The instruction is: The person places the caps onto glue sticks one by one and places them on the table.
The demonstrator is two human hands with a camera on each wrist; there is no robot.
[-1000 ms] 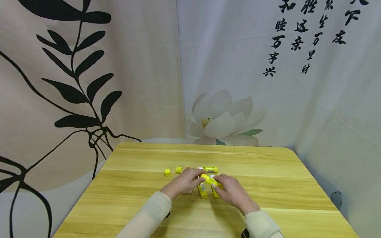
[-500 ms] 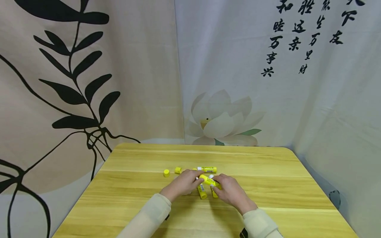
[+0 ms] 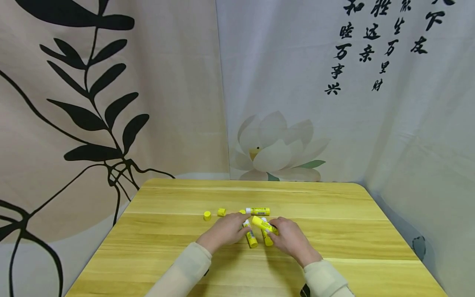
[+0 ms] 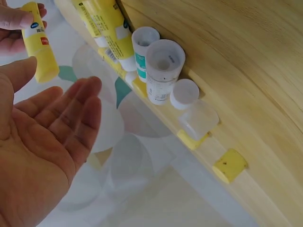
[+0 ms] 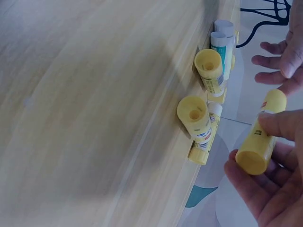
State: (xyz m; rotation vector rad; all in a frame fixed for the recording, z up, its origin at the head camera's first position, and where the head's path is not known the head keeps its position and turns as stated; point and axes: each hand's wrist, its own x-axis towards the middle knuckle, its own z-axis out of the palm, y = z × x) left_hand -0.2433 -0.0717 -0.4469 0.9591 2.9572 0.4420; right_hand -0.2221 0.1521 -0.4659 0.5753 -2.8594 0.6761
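My right hand (image 3: 295, 241) pinches a yellow glue stick (image 3: 264, 225) between thumb and fingers, holding it above the table at a slant. In the right wrist view the base end of that glue stick (image 5: 259, 137) faces the camera. My left hand (image 3: 224, 232) is just left of it, apart from it. The left wrist view shows this left palm (image 4: 42, 151) with fingers extended and nothing in them. Below the hands lie two yellow glue sticks with white ends, one glue stick (image 3: 250, 236) on the left and another glue stick (image 3: 267, 238) on the right.
Farther back another yellow glue stick (image 3: 258, 211) lies sideways. Loose yellow caps (image 3: 207, 215) are left of it. White tubes (image 4: 163, 68), a white cap (image 4: 184, 93) and a translucent cap (image 4: 199, 118) stand beside my left hand. The wooden table (image 3: 167, 247) ends at a printed curtain (image 3: 185, 82).
My left hand has let go of the end of the glue stick and moved slightly left. The right hand still holds the glue stick in nearly the same place.
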